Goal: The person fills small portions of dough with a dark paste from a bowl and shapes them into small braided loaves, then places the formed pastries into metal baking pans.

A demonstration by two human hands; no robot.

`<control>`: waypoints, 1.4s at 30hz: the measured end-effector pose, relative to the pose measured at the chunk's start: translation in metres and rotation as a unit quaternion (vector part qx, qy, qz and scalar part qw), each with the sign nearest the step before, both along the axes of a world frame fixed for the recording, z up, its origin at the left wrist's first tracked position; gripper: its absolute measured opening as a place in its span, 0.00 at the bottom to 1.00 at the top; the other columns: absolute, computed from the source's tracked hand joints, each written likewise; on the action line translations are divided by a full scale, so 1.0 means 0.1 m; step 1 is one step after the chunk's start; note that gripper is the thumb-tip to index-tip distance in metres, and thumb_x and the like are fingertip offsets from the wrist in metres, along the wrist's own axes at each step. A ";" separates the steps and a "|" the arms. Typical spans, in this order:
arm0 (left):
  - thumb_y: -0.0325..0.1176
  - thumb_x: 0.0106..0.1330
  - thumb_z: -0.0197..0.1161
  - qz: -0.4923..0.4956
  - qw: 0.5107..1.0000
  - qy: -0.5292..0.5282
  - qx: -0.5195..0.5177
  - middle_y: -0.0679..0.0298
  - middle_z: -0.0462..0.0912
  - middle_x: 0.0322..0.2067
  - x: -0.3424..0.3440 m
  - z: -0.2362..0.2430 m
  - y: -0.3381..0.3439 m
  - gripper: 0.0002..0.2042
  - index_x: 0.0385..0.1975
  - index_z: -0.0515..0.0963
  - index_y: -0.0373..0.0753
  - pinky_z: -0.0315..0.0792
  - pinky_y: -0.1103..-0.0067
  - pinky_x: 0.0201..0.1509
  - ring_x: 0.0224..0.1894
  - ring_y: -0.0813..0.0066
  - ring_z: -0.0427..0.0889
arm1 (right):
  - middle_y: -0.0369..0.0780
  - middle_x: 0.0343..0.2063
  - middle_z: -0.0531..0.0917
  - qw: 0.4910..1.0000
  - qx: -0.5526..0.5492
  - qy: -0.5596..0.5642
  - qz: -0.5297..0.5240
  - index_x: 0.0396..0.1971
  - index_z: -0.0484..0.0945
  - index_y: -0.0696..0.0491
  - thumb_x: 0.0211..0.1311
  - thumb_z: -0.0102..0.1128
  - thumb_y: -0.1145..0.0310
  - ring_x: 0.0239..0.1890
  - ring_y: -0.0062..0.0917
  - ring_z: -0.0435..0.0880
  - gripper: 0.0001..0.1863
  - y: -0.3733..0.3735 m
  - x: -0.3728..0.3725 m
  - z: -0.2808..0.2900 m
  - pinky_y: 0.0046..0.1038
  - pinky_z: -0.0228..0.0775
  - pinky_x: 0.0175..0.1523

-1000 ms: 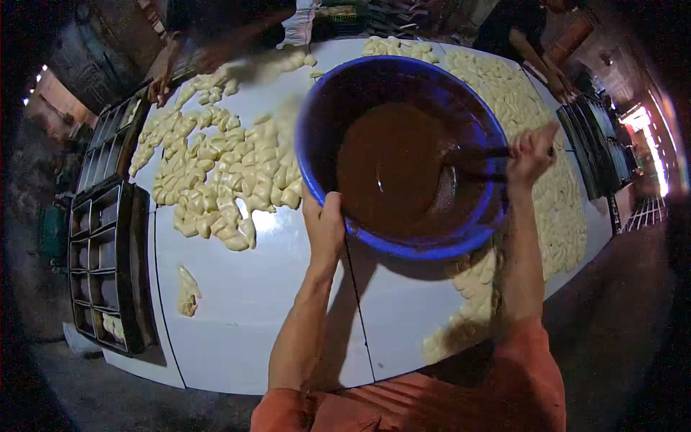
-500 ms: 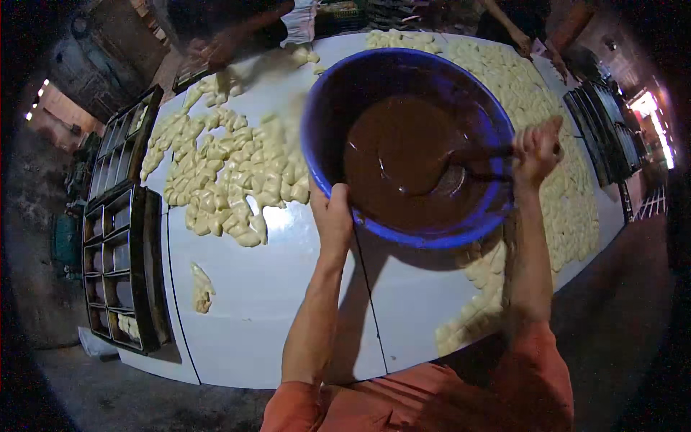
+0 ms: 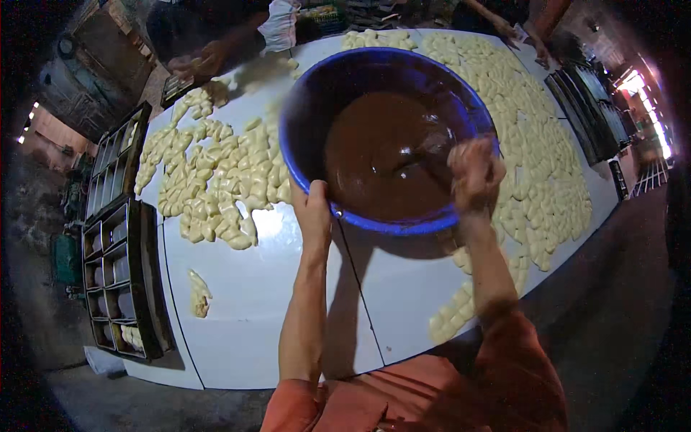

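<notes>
through the head camera i have the left hand (image 3: 314, 214) clamped on the bowl (image 3: 396, 227) at its near left rim, thumb over the lip. the right hand (image 3: 475, 176) is curled tight, over the bowl's right side, on what i take for the handle of a tool (image 3: 439, 175), its dark lower part dipping into the brown mix (image 3: 360, 155). the wide blue bowl sits over the middle of the white table (image 3: 237, 345), pale dough (image 3: 216, 180) lying to both sides. tins (image 3: 144, 288) line the left edge; a scrap (image 3: 199, 294) of dough lies apart near them.

should the left thumb slip, i judge the bowl could swing or tip, since that one hand seems to steady it. a hard sweep of the right could fling mix over the rim onto the dough, and a shove could squash the nearest pieces.

i cannot see the bowl's base, so i can't tell if it rests on the table or is lifted. the left fingers are hidden behind the rim; the right hand is blurred, and the tool's end is sunk. beyond, two co-workers are cut off by the top edge, one's hands (image 3: 201, 59) dim and smeared.
</notes>
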State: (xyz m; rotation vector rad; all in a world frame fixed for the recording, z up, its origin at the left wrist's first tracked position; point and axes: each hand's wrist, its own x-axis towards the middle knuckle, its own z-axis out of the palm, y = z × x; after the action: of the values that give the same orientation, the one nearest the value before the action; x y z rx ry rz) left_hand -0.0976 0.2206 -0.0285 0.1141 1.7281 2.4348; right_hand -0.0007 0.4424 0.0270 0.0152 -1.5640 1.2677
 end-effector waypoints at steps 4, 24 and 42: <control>0.25 0.60 0.49 -0.006 0.998 0.056 -0.018 0.61 0.76 0.49 -0.05 0.03 -0.14 0.22 0.57 0.69 0.30 0.66 0.78 0.57 0.49 0.71 0.73 | 0.32 0.14 0.59 0.996 0.017 0.012 0.088 0.18 0.61 0.50 0.78 0.44 0.59 0.15 0.19 0.56 0.23 -0.57 0.22 0.28 0.25 0.52 0.22; 0.27 0.61 0.50 0.002 0.996 0.073 -0.042 0.66 0.75 0.34 0.03 0.13 0.01 0.14 0.45 0.72 0.32 0.69 0.81 0.34 0.32 0.79 0.73 | 0.29 0.12 0.63 0.990 -0.135 0.009 0.052 0.19 0.67 0.49 0.76 0.45 0.56 0.16 0.15 0.61 0.22 -0.04 0.43 0.53 0.22 0.54 0.24; 0.28 0.62 0.49 -0.006 0.995 0.080 -0.059 0.61 0.76 0.45 0.00 0.12 -0.03 0.19 0.53 0.70 0.29 0.69 0.76 0.54 0.46 0.73 0.73 | 0.31 0.11 0.56 0.983 -0.161 -0.020 -0.084 0.15 0.56 0.46 0.77 0.43 0.50 0.11 0.17 0.51 0.28 -0.31 0.13 0.51 0.23 0.46 0.21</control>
State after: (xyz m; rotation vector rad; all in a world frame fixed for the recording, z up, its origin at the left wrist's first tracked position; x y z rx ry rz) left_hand -0.0973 0.2175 -0.0165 0.3113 1.9267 2.3665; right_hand 0.0128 0.4119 0.0779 -0.3433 -1.3472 1.3781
